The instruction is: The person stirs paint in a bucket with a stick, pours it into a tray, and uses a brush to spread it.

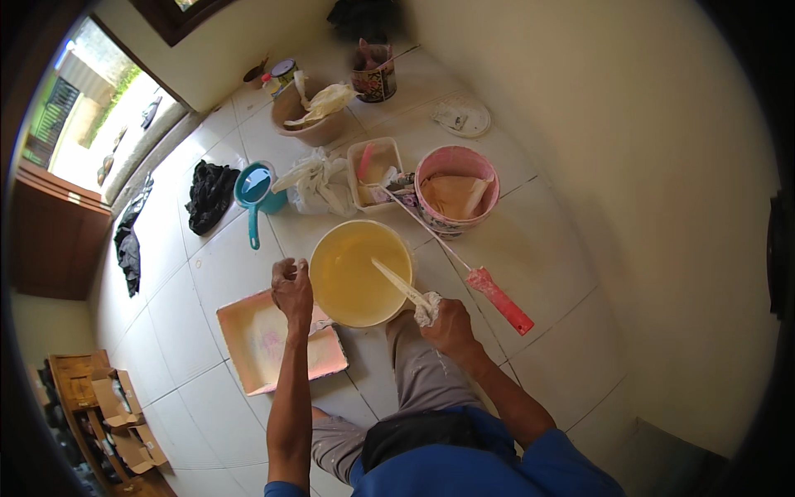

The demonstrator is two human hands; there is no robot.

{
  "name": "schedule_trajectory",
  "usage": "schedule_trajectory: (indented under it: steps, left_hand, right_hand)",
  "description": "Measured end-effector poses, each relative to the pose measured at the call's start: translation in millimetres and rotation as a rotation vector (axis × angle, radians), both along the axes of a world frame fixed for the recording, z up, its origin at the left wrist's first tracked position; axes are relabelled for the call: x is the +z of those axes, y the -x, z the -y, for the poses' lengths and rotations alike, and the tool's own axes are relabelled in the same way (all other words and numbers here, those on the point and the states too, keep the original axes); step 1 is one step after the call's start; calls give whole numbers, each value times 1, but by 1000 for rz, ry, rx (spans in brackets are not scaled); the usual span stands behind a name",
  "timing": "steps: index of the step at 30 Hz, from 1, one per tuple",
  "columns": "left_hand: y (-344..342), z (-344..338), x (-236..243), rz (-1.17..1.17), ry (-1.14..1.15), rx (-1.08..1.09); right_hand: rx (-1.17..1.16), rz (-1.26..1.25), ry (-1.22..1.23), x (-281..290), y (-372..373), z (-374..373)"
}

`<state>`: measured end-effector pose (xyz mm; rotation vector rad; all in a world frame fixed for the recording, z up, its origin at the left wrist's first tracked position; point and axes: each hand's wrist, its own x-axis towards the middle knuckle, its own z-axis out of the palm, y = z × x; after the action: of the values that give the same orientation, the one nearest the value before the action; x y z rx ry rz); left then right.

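Note:
A round bucket [401,313] of pale yellow liquid stands on the floor in front of me. My right hand [451,329] is closed round a pale stick [396,282], whose far end dips into the liquid. A crumpled whitish lump [427,310] sits on the stick where my fingers grip it. Beside the bucket's left rim is my left hand [291,294], fingers loosely bent and apart, with nothing visible in it. Below that hand lies a paint tray [261,340] with peach and cream paint stains, partly hidden by my forearm.
A paint roller with a red handle [499,302] leans by a pink-stained bucket [457,151]. Beyond are a square tub [397,153], a teal dipper [253,228], plastic bags [319,184], a brown basin [291,108] and a lid [476,124]. A wall [646,166] rises at right.

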<state>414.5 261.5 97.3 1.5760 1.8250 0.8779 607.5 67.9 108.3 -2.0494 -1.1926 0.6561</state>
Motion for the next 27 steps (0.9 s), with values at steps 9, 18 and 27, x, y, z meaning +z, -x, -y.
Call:
schedule_trajectory:
  steps: [9, 18, 27]
  left_hand:
    - [-366, -8, -22, -203, -69, -1060]
    - [-511, -24, -159, -626, 120, -995]
    - [-488, -29, -146, -87, -72, -946]
  right_hand:
    - [13, -94, 90, -57, -111, 4]
    - [136, -167, 155, -74, -183, -11]
    - [179, -151, 218, -95, -203, -14]
